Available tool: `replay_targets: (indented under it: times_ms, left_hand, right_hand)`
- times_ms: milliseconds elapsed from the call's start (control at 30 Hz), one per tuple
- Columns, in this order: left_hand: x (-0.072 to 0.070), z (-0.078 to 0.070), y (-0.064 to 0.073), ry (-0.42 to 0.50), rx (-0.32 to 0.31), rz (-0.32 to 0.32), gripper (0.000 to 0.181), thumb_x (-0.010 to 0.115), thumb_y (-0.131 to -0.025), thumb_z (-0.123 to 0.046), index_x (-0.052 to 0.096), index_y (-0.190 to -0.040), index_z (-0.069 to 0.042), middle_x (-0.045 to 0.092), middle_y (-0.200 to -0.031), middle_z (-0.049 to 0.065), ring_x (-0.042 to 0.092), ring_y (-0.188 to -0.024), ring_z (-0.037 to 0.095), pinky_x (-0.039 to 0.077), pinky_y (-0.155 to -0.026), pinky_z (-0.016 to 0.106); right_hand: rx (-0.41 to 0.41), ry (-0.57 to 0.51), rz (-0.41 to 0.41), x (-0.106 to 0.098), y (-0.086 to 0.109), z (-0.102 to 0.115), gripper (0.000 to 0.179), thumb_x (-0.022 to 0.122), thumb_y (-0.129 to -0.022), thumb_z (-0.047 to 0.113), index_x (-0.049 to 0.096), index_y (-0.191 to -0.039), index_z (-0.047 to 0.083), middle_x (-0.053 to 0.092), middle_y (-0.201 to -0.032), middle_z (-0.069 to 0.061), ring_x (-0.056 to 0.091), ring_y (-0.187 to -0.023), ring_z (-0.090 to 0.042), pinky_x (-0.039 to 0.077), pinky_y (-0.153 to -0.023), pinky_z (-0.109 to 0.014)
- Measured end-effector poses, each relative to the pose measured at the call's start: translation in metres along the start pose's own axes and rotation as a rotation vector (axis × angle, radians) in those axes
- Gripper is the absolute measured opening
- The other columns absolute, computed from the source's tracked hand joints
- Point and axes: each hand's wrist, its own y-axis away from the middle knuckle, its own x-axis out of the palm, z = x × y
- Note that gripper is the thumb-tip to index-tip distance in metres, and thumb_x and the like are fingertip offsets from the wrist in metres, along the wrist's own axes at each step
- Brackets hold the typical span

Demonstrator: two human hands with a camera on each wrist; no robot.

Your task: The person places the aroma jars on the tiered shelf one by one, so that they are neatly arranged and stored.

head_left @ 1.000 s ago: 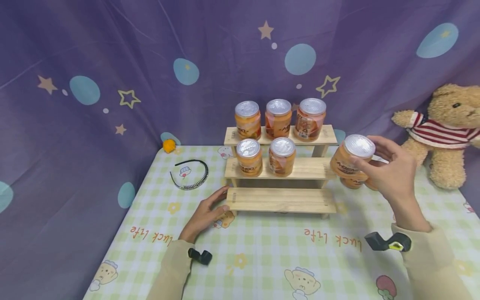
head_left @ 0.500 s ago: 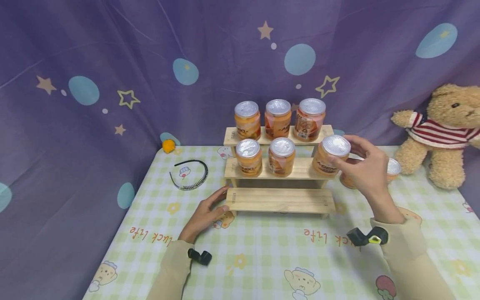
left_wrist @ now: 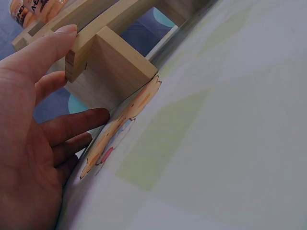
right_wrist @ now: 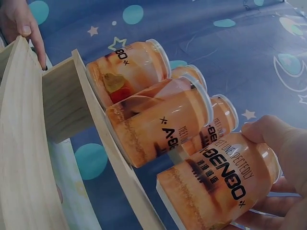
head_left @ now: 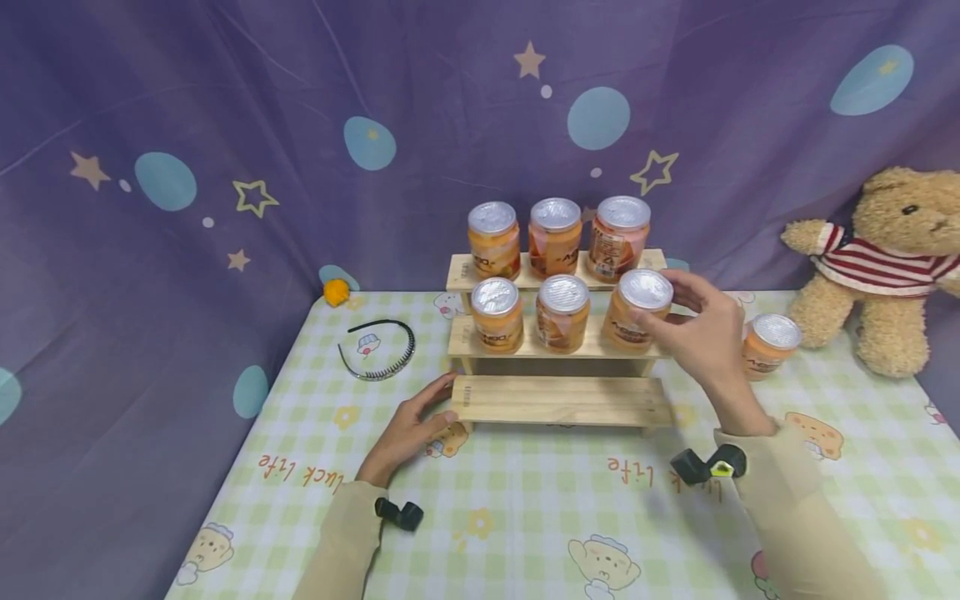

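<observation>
My right hand (head_left: 699,332) grips an orange-labelled can (head_left: 632,321) with a silver lid, thumb on its near side. The can overlaps the right part of the wooden three-step stand's middle step (head_left: 595,337). In the right wrist view, the gripped can (right_wrist: 216,184) shows large black lettering. To its left on that step stand two similar cans (head_left: 562,321). Three more cans (head_left: 555,242) line the top step. My left hand (head_left: 408,427) holds the left end of the bottom step (head_left: 562,400). The left wrist view shows its thumb and index finger (left_wrist: 53,84) against the board's end.
One more can (head_left: 768,346) stands on the checked tablecloth (head_left: 525,500), right of the stand. Behind it sits a teddy bear (head_left: 877,258) in a striped shirt. A black headband (head_left: 397,358) and an orange pompom (head_left: 336,292) lie left. A purple curtain (head_left: 420,67) hangs behind.
My right hand has carried the can leftward from beyond the stand's right end to the middle step, near the two cans there. My left hand has stayed at the bottom step.
</observation>
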Motion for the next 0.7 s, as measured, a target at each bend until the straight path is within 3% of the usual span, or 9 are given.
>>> replay_targets:
  times_ms: [100, 533, 700]
  left_hand:
    - [0.0, 0.0, 0.0, 0.002, 0.003, 0.0, 0.061, 0.067, -0.096, -0.02, 0.044, -0.153, -0.023, 0.057, -0.147, 0.012, 0.045, -0.145, 0.033, 0.018, -0.125, 0.06]
    - [0.0, -0.002, 0.001, -0.007, 0.011, 0.001, 0.062, 0.067, -0.096, -0.02, 0.043, -0.153, -0.019, 0.059, -0.145, 0.012, 0.043, -0.146, 0.034, 0.019, -0.124, 0.06]
    - [0.0, -0.002, 0.0, -0.006, 0.0, 0.004, 0.062, 0.067, -0.096, -0.022, 0.043, -0.153, -0.023, 0.058, -0.146, 0.011, 0.045, -0.145, 0.033, 0.019, -0.124, 0.059]
  right_hand:
    - [-0.012, -0.011, 0.007, 0.003, -0.001, -0.002, 0.057, 0.087, -0.071, 0.002, 0.067, -0.125, -0.002, 0.071, -0.113, -0.027, 0.059, -0.088, 0.018, 0.053, -0.07, -0.004]
    - [-0.024, 0.027, 0.015, 0.013, -0.001, -0.007, 0.057, 0.088, -0.071, 0.005, 0.066, -0.123, -0.005, 0.072, -0.113, -0.028, 0.057, -0.085, 0.021, 0.051, -0.068, -0.002]
    - [-0.018, 0.042, 0.026, 0.012, -0.002, -0.008, 0.057, 0.088, -0.072, 0.006, 0.066, -0.124, -0.004, 0.072, -0.114, -0.027, 0.056, -0.086, 0.022, 0.051, -0.069, -0.002]
